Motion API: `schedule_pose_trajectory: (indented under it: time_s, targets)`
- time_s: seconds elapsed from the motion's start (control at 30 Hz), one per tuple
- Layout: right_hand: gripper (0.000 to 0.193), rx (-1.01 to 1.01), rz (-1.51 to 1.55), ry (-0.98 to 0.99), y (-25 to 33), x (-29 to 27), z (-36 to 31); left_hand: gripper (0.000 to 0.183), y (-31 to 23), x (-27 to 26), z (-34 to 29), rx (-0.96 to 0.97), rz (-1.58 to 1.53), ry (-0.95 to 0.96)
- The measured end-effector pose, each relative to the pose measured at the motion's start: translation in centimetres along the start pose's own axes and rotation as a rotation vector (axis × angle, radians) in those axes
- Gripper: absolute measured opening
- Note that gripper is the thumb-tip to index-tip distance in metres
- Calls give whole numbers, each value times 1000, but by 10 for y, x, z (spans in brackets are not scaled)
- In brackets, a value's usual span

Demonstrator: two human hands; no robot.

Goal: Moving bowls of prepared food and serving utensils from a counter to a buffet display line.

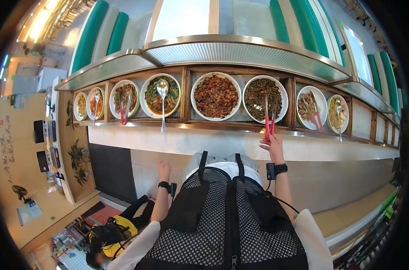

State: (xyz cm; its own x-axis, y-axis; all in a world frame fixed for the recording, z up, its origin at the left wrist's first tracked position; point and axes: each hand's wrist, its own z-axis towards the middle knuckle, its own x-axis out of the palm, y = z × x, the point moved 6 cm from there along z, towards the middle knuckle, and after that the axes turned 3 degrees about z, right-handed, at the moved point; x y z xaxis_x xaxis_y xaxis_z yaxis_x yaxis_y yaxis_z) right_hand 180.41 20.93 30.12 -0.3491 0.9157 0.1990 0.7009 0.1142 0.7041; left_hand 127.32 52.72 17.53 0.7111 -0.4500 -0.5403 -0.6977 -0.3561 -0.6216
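Observation:
My right hand is closed around the red handles of metal tongs. The tongs' tips rest in a round white bowl of dark green chopped vegetables with red bits. Just to its left stands a white bowl of reddish-brown diced food. My left hand hangs below the counter's front edge, fingers loosely apart, with nothing visible in it. Both wrists wear black bands with small devices.
Other bowls stand in the wooden-framed counter, some with a spoon or red-handled tongs. A metal-edged glass guard runs behind them. A person in yellow and black is at lower left. Green-backed seats lie beyond.

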Motion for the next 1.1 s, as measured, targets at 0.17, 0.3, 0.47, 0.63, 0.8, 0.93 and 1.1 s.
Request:
schedule_pose_trajectory:
  time_s: [0.17,0.3,0.47,0.63,0.8,0.93,1.1]
  targets:
    - [31,-80,-163,17,24,23,-41,31,147,-27,-53,110,425,255]
    - [33,-84,-225,170,18,80,-47,32,172,-15,-71,4,827,585]
    - [35,-56,-148,247,-18,145,-13,36,145,-6,-44,-274,275,427]
    - [42,-8,-193,209,-43,183,17,44,87,2,18,-273,-313,204]
    - [46,37,-126,195,-57,170,22,42,-14,-3,34,-121,-244,238]
    - [43,34,-163,196,-58,123,10,42,-88,-7,17,-18,-193,292]
    - [35,-358,-207,-115,-3,20,13,34,-207,46,-19,224,-240,480]
